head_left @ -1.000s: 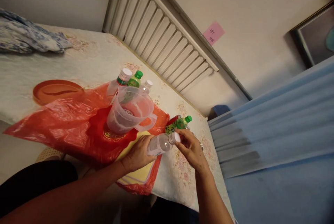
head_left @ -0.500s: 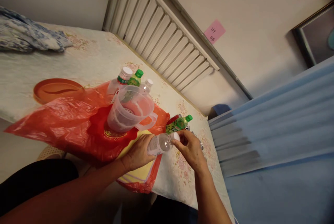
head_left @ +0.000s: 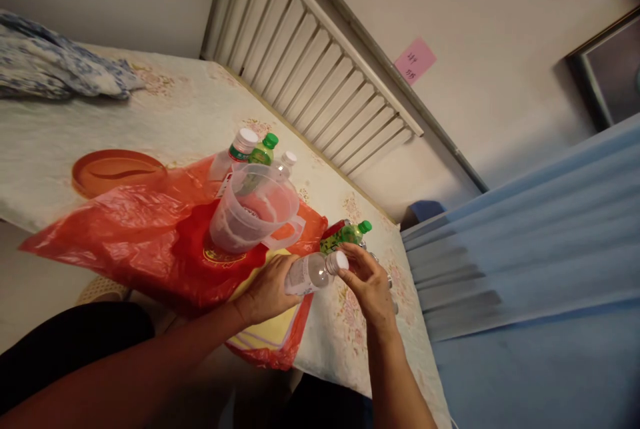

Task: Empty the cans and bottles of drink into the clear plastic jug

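Observation:
My left hand (head_left: 270, 289) is wrapped round a small clear plastic bottle (head_left: 305, 275) with a pale label, tilted with its neck to the right. At its white cap (head_left: 337, 262), the thumb and fingers of my right hand (head_left: 367, 282) pinch the edge; part of that grip is hidden. Just beyond the bottle stands a clear plastic measuring jug (head_left: 240, 222), its handle turned toward my hands. It rests on a red plastic bag (head_left: 135, 242). A yellow cloth (head_left: 265, 329) lies on the bag under my left hand.
Behind the jug are a white-capped bottle (head_left: 243, 145), a green-capped bottle (head_left: 265, 149) and a smaller clear bottle (head_left: 287, 163). A green drink bottle (head_left: 347, 235) and cans are beyond my right hand. An orange lid (head_left: 117, 172) lies left; a radiator (head_left: 310, 62) lines the wall.
My right hand's fingers have shifted and turned slightly about the cap. The left hand keeps its hold on the bottle. The whole view has moved a little.

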The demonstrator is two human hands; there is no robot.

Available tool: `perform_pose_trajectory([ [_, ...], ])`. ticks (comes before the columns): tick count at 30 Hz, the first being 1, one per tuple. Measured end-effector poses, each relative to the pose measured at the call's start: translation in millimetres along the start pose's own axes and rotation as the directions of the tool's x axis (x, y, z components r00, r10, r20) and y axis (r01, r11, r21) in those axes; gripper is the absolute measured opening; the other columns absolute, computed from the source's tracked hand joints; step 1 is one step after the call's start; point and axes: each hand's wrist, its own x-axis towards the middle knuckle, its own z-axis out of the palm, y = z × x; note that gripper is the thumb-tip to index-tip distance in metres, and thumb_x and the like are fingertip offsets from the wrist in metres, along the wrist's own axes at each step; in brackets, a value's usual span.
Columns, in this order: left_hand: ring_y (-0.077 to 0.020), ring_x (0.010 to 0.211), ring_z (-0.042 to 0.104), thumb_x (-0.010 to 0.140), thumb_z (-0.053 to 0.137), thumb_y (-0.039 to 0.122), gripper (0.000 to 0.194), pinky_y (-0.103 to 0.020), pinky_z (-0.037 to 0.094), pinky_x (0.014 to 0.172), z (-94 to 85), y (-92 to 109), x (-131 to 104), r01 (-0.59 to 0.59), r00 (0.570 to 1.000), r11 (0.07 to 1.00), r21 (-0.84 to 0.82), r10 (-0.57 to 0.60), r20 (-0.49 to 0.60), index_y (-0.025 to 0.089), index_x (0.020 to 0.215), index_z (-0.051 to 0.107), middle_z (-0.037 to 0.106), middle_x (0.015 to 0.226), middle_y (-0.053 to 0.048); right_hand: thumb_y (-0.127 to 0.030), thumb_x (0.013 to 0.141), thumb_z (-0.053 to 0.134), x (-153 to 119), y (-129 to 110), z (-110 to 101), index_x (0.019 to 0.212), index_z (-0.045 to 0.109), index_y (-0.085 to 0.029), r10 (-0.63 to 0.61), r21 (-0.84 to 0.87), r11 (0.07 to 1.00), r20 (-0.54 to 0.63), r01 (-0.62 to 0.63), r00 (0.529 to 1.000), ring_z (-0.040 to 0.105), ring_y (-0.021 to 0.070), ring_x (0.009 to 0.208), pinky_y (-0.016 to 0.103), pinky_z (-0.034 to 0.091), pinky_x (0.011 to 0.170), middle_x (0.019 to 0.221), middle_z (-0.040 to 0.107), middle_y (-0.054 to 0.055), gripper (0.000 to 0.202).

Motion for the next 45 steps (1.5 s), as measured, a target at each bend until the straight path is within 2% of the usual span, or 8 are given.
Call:
perform_pose_trajectory([
  [5, -0.0280, 0.106, 0.058, 0.062, 0.074, 0.018, 0.065, -0.042, 0.049, 0.093, -0.6, 0.2, -0.1, 0.015, 1.000, 1.000, -0.006, -0.015, -0.001, 0.020, 0.122, 0.049, 0.062, 0.112, -0.009, -0.036, 0.069, 0.080, -2.0, 10.7, 12.8, 0.120, 0.061, -0.018, -0.062, -0.074, 0.996, -0.175, 0.050, 0.983, 0.065, 0.0224, 0.090, 0.040, 0.051, 0.089, 0.096, 0.067, 0.005, 0.058],
  [9, -0.0280, 0.106, 0.058, 0.062, 0.075, 0.018, 0.066, -0.043, 0.048, 0.094, -0.6, -0.3, 1.4, 0.037, 0.999, 0.999, -0.024, -0.037, 0.009, 0.020, 0.122, 0.048, 0.062, 0.113, -0.009, -0.039, 0.071, 0.077, -13.8, 27.3, 24.1, 0.138, 0.046, -0.016, -0.027, 0.123, 0.991, -0.225, 0.056, 0.974, 0.064, 0.0256, 0.103, 0.040, 0.052, 0.089, 0.116, 0.065, 0.012, 0.077],
  [12, -0.0280, 0.109, 0.058, 0.064, 0.076, 0.021, 0.066, -0.042, 0.048, 0.094, -2.7, 2.1, 2.5, 0.060, 0.998, 0.997, -0.056, -0.060, 0.017, 0.020, 0.123, 0.047, 0.061, 0.115, -0.010, -0.036, 0.068, 0.080, -27.8, 39.7, 38.7, 0.139, 0.046, -0.018, 0.057, 0.223, 0.974, -0.130, -0.026, 0.990, 0.063, 0.0275, 0.110, 0.039, 0.053, 0.090, 0.131, 0.060, 0.015, 0.080],
  [16, -0.0275, 0.109, 0.058, 0.066, 0.076, 0.026, 0.062, -0.042, 0.048, 0.095, -6.6, 7.5, 3.1, 0.093, 0.995, 0.988, -0.127, -0.088, 0.041, 0.018, 0.121, 0.048, 0.062, 0.115, -0.011, -0.029, 0.066, 0.081, -40.5, 47.8, 58.2, 0.131, 0.053, -0.020, 0.117, 0.257, 0.960, 0.008, -0.115, 0.993, 0.067, 0.0238, 0.099, 0.034, 0.056, 0.082, 0.121, 0.067, 0.010, 0.072],
  [27, -0.0265, 0.115, 0.057, 0.071, 0.072, 0.026, 0.064, -0.042, 0.045, 0.102, -4.2, 5.6, 0.1, 0.029, 0.983, 0.982, -0.188, 0.006, 0.186, 0.019, 0.129, 0.046, 0.059, 0.124, -0.011, -0.022, 0.056, 0.080, -51.5, 40.3, 67.8, 0.107, 0.067, -0.015, 0.202, 0.009, 0.979, -0.229, -0.206, 0.952, 0.071, 0.0250, 0.089, 0.035, 0.057, 0.081, 0.098, 0.075, 0.009, 0.052],
  [33, -0.0304, 0.136, 0.042, 0.069, 0.075, 0.031, 0.084, -0.047, 0.034, 0.114, -0.8, -0.8, -2.1, 0.152, 0.940, 0.967, -0.202, -0.078, 0.333, 0.017, 0.143, 0.036, 0.046, 0.146, -0.016, -0.029, 0.056, 0.081, -62.6, 57.7, 50.6, 0.102, 0.067, -0.013, 0.212, -0.040, 0.966, -0.436, -0.254, 0.875, 0.071, 0.0256, 0.086, 0.035, 0.056, 0.078, 0.096, 0.075, 0.011, 0.051],
  [39, -0.0286, 0.134, 0.046, 0.079, 0.066, 0.031, 0.066, -0.043, 0.035, 0.114, -3.1, -1.5, -3.6, 0.195, 0.922, 0.957, -0.213, -0.105, 0.372, 0.016, 0.139, 0.044, 0.050, 0.145, -0.015, -0.038, 0.058, 0.080, -48.8, 82.3, 6.2, 0.111, 0.063, -0.011, 0.220, 0.026, 0.967, -0.591, -0.255, 0.776, 0.069, 0.0248, 0.087, 0.035, 0.054, 0.078, 0.098, 0.074, 0.011, 0.062],
  [45, -0.0266, 0.121, 0.057, 0.080, 0.064, 0.027, 0.054, -0.040, 0.046, 0.104, -4.0, 1.9, -5.0, 0.215, 0.915, 0.930, -0.296, -0.086, 0.394, 0.020, 0.133, 0.051, 0.059, 0.136, -0.011, -0.040, 0.058, 0.078, -26.3, 110.4, -13.0, 0.101, 0.065, -0.010, 0.189, -0.066, 0.948, -0.670, -0.312, 0.718, 0.060, 0.0183, 0.063, 0.029, 0.048, 0.060, 0.074, 0.069, 0.004, 0.054],
])
